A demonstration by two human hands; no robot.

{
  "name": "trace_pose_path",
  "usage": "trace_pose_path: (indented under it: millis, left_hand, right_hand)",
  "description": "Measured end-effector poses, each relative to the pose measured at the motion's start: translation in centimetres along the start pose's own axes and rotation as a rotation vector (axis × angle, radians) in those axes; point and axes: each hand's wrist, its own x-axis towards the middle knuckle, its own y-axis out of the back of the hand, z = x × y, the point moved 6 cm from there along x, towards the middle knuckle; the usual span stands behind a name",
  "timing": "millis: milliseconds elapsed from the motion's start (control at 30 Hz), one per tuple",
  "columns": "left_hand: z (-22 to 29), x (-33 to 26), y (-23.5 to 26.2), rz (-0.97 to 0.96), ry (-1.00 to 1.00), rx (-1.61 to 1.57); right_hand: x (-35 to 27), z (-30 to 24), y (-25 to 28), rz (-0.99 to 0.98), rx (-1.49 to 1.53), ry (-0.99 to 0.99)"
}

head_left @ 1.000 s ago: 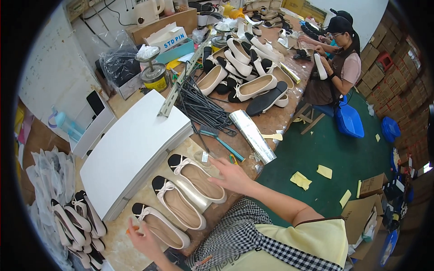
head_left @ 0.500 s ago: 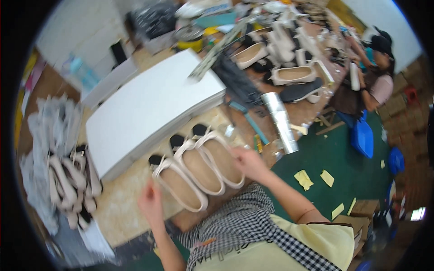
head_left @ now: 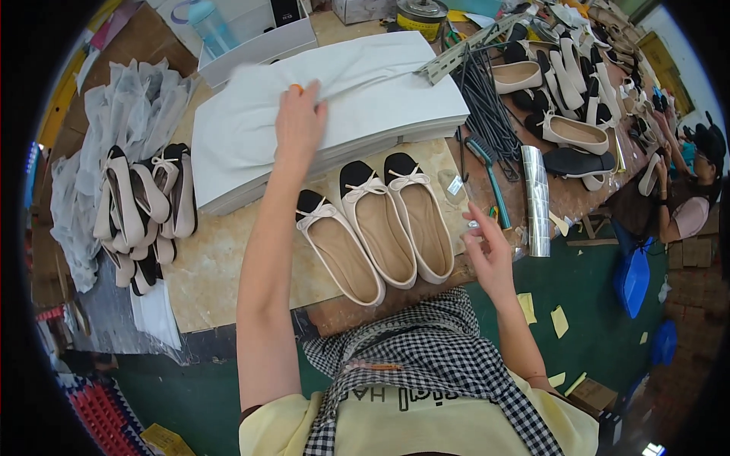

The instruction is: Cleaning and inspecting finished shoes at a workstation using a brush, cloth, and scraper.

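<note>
My left hand [head_left: 299, 125] lies on the top sheet of a thick stack of white paper [head_left: 365, 83], fingers stretched out; creases run through the sheet beside it. Something orange sits on one finger. Three beige ballet flats with black toes and small bows stand side by side in front of the stack: a left one [head_left: 342, 260], a middle one [head_left: 382, 235] and a right one [head_left: 426, 228]. Just right of them, over the table's front edge, my right hand [head_left: 490, 258] hangs with its fingers apart. A small shiny bit shows at its fingertips, too small to name.
More flats [head_left: 141, 201] are piled at the left by crumpled grey-white wrapping [head_left: 122, 114]. To the right lie a teal-handled brush [head_left: 490, 178], a silver roll [head_left: 536, 201], dark rods [head_left: 490, 110] and many shoes [head_left: 574, 133]. A co-worker [head_left: 692, 175] handles a shoe at far right.
My left hand has moved from beside the left shoe up onto the paper stack. My right hand has come away from the right shoe. The three flats now stand untouched, and the view has shifted.
</note>
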Motion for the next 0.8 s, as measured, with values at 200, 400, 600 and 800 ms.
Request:
trace_pose_path:
  millis: [200,400,600,800]
  left_hand:
    - [20.1,-15.3,7.6,-0.514,-0.443,-0.644]
    - [16.1,-17.6,8.3,-0.072,-0.296,-0.91]
    - [12.8,-16.1,2.6,-0.011,0.565,-1.241]
    - [20.1,-19.9,1.3,-0.375,-0.314,-0.49]
  right_hand:
    - [-0.1,0.1,-4.6,-0.171,1.309,-0.786]
    - [-2.0,0.0,-5.5,-0.62,0.768,-0.631]
    - [0.8,-6.1,-5.6,-0.34,-0.226,0.526]
    - [4.6,-1.0,-2.2,-0.225,-0.358,0.29]
